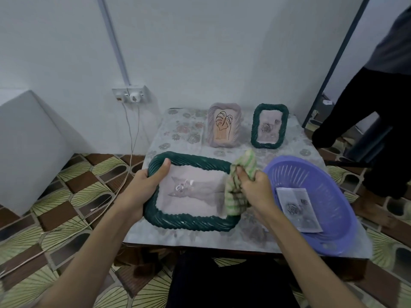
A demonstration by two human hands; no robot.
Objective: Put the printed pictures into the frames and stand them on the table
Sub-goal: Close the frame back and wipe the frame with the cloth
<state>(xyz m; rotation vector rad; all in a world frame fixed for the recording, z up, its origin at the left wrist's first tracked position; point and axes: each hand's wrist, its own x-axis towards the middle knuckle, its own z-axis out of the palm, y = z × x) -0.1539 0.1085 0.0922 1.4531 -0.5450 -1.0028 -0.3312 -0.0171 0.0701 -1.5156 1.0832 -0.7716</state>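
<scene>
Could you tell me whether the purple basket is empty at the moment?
No, a printed picture of a rose lies flat inside the purple basket on the table's right side.

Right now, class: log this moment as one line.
left hand holds large green frame | right hand wipes with cloth | two frames standing

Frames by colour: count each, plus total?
Dark green: 2, the large frame gripped by the left hand while the right hand holds a cloth on it, and the small standing frame
Lilac: 1, the standing leaf-print frame
Total: 3
</scene>
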